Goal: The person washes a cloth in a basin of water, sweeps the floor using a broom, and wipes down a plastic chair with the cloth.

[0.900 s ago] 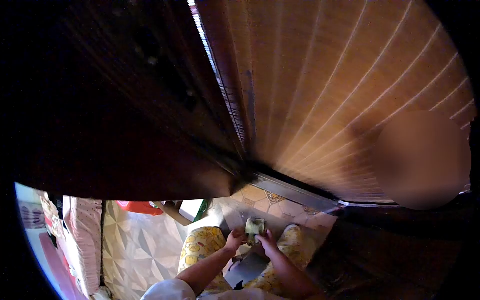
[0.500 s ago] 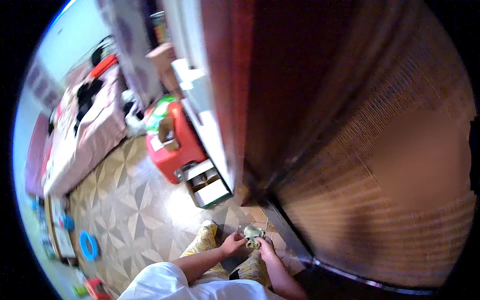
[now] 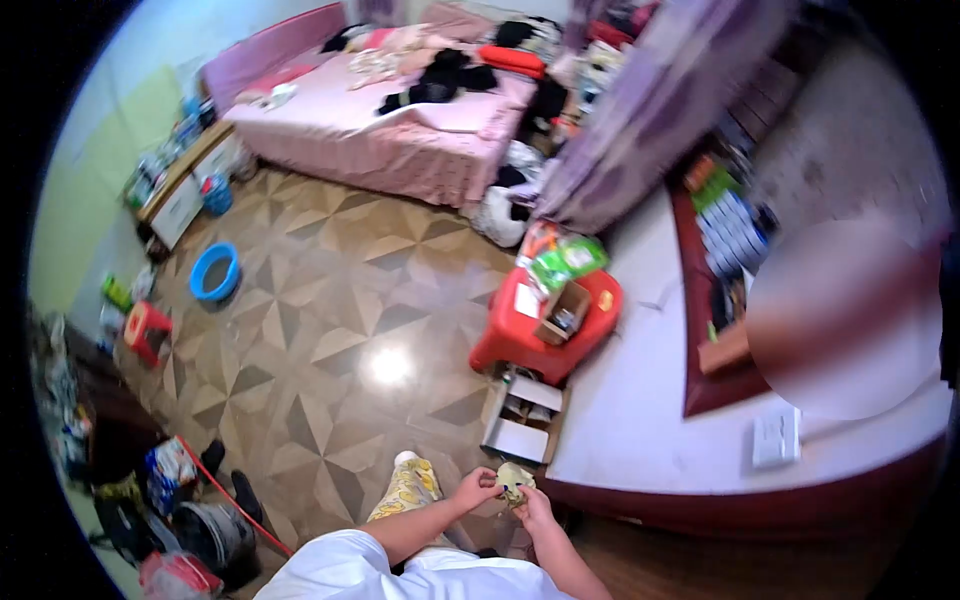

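Note:
A small, crumpled, pale yellow-green bundle point(image 3: 515, 476) with dark spots is in front of my body, low in the head view. It looks soft, but I cannot make out its kind. My left hand point(image 3: 477, 488) pinches its left edge with closed fingers. From below and to the right, my right hand point(image 3: 535, 507) grips it. Both forearms come out of a white shirt point(image 3: 440, 578). Under the left forearm shows one leg in yellow patterned trousers point(image 3: 408, 488).
A red plastic stool point(image 3: 590, 335) carries a small cardboard box and bags, with an open white box point(image 3: 522, 440) below. A white-topped ledge point(image 3: 650, 440) runs right. Farther off are a pink bed point(image 3: 380, 150), a blue basin point(image 3: 213, 272) and a bucket point(image 3: 215, 535).
My view has swung from the dark red door frame toward the room, bringing the bed, stool and ledge into fuller sight. Both hands still hold the bundle.

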`<state>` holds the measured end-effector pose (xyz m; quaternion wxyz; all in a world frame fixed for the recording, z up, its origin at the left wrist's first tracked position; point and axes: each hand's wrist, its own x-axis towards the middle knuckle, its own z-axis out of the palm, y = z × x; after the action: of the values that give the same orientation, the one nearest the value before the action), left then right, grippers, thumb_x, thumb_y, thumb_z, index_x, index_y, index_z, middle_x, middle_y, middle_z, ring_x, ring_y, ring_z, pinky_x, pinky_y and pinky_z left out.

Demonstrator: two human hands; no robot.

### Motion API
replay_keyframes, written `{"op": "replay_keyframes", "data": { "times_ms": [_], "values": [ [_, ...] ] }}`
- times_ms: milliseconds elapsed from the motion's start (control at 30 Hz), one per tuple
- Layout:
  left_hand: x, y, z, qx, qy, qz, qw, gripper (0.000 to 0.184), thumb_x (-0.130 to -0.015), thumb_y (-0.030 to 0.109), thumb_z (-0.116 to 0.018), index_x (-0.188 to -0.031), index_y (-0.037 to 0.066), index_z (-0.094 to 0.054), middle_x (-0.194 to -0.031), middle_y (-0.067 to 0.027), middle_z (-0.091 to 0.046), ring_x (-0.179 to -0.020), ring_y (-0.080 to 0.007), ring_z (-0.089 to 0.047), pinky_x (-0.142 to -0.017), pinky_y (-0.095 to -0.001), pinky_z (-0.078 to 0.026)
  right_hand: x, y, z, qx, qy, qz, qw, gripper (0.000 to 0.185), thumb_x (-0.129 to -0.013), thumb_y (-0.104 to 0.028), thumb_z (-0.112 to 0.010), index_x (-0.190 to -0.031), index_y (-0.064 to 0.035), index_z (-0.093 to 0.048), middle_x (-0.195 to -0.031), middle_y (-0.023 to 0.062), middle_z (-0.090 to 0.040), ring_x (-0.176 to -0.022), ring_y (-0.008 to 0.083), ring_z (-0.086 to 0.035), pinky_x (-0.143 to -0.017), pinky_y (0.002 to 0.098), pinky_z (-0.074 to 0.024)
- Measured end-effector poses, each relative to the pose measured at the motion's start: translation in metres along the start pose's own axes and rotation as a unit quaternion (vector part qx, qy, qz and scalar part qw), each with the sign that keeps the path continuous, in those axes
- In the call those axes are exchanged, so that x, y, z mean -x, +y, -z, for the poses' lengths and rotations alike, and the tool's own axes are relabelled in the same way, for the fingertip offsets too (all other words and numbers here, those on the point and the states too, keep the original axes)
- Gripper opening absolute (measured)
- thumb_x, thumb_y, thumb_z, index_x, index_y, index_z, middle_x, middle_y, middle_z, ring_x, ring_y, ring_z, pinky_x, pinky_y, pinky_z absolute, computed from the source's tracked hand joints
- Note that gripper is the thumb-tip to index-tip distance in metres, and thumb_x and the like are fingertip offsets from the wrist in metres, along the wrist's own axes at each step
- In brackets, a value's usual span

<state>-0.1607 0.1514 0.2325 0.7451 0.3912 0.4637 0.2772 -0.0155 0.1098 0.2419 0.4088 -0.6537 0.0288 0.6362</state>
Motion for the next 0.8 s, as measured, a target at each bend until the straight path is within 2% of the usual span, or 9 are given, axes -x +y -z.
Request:
{"op": "replay_keyframes", "data": {
  "times_ms": [67, 133, 167, 267, 300, 333, 433, 600, 800],
  "values": [
    [-0.018, 0.008, 0.037, 0.080, 0.018, -0.013, 0.997, 0.030, -0.065, 0.010, -0.060, -0.088, 0.000, -0.042, -0.077, -0.0090, -0.054, -0.071, -0.0129, -0.052, -0.061, -0.0237, -0.043, -0.018, -0.019, -0.048, 0.028, -0.049, 0.003, 0.998, 0.014, -0.070, -0.011, -0.048, -0.084, -0.0084, -0.048, -0.078, 0.0047, -0.054, -0.066, 0.0158, -0.053, -0.056, 0.0277, -0.0412],
    [-0.024, 0.032, 0.077, 0.055, 0.070, -0.068, 0.994, 0.030, -0.064, 0.009, -0.060, -0.088, 0.000, -0.043, -0.078, -0.0093, -0.054, -0.072, -0.0129, -0.052, -0.061, -0.0237, -0.043, -0.031, -0.035, -0.108, 0.120, -0.063, 0.055, 0.989, 0.013, -0.069, -0.010, -0.048, -0.083, -0.0078, -0.048, -0.077, 0.0042, -0.054, -0.066, 0.0151, -0.053, -0.055, 0.0276, -0.0412],
    [-0.014, 0.070, 0.096, 0.054, 0.091, -0.049, 0.993, 0.027, -0.064, 0.009, -0.060, -0.086, 0.001, -0.045, -0.079, -0.0093, -0.054, -0.073, -0.0127, -0.051, -0.062, -0.0234, -0.042, -0.028, -0.048, -0.141, 0.123, -0.088, 0.041, 0.988, 0.014, -0.069, -0.009, -0.049, -0.083, -0.0079, -0.047, -0.077, 0.0040, -0.054, -0.065, 0.0147, -0.052, -0.054, 0.0281, -0.0408],
    [-0.021, 0.081, 0.156, 0.061, 0.226, -0.072, 0.969, 0.029, -0.065, 0.010, -0.059, -0.089, 0.003, -0.046, -0.082, -0.0106, -0.053, -0.074, -0.0138, -0.052, -0.062, -0.0239, -0.042, -0.026, -0.068, -0.232, 0.240, -0.144, 0.041, 0.959, 0.018, -0.069, -0.008, -0.049, -0.087, -0.0077, -0.046, -0.077, 0.0039, -0.053, -0.065, 0.0153, -0.052, -0.054, 0.0283, -0.0411],
    [-0.019, 0.081, 0.172, 0.077, 0.255, -0.075, 0.961, 0.029, -0.065, 0.010, -0.059, -0.089, 0.003, -0.046, -0.082, -0.0106, -0.053, -0.074, -0.0138, -0.052, -0.062, -0.0239, -0.042, -0.031, -0.066, -0.258, 0.240, -0.214, 0.044, 0.946, 0.021, -0.069, -0.008, -0.049, -0.089, -0.0082, -0.044, -0.079, 0.0041, -0.052, -0.067, 0.0156, -0.052, -0.056, 0.0282, -0.0408],
    [-0.019, 0.084, 0.186, 0.103, 0.288, -0.092, 0.948, 0.028, -0.064, 0.011, -0.059, -0.088, 0.002, -0.047, -0.081, -0.0101, -0.054, -0.073, -0.0135, -0.052, -0.063, -0.0241, -0.042, -0.025, -0.070, -0.285, 0.265, -0.227, 0.034, 0.937, 0.021, -0.069, -0.006, -0.050, -0.089, -0.0037, -0.045, -0.080, 0.0055, -0.052, -0.069, 0.0165, -0.053, -0.057, 0.0267, -0.0431],
    [-0.017, 0.102, 0.231, 0.165, 0.385, -0.145, 0.897, 0.028, -0.064, 0.013, -0.060, -0.087, 0.002, -0.049, -0.079, -0.0090, -0.055, -0.073, -0.0128, -0.051, -0.064, -0.0245, -0.042, -0.033, -0.062, -0.355, 0.301, -0.281, 0.036, 0.910, 0.022, -0.068, -0.006, -0.051, -0.090, -0.0037, -0.045, -0.079, 0.0059, -0.052, -0.068, 0.0171, -0.053, -0.056, 0.0265, -0.0432],
    [-0.001, 0.132, 0.282, 0.117, 0.549, -0.118, 0.820, 0.019, -0.064, 0.014, -0.058, -0.078, 0.002, -0.053, -0.072, -0.0069, -0.055, -0.067, -0.0118, -0.053, -0.061, -0.0229, -0.042, -0.030, -0.054, -0.446, 0.399, -0.361, -0.030, 0.842, 0.022, -0.069, -0.010, -0.052, -0.090, -0.0084, -0.043, -0.083, 0.0056, -0.051, -0.069, 0.0171, -0.051, -0.057, 0.0287, -0.0409],
    [-0.031, 0.155, 0.352, 0.144, 0.598, -0.123, 0.779, 0.017, -0.064, 0.014, -0.058, -0.076, 0.002, -0.054, -0.069, -0.0058, -0.056, -0.063, -0.0117, -0.053, -0.059, -0.0233, -0.042, -0.067, -0.060, -0.538, 0.450, -0.387, -0.054, 0.803, 0.026, -0.068, -0.009, -0.053, -0.090, -0.0093, -0.041, -0.081, 0.0065, -0.051, -0.069, 0.0184, -0.051, -0.055, 0.0299, -0.0417]
  ]
}}
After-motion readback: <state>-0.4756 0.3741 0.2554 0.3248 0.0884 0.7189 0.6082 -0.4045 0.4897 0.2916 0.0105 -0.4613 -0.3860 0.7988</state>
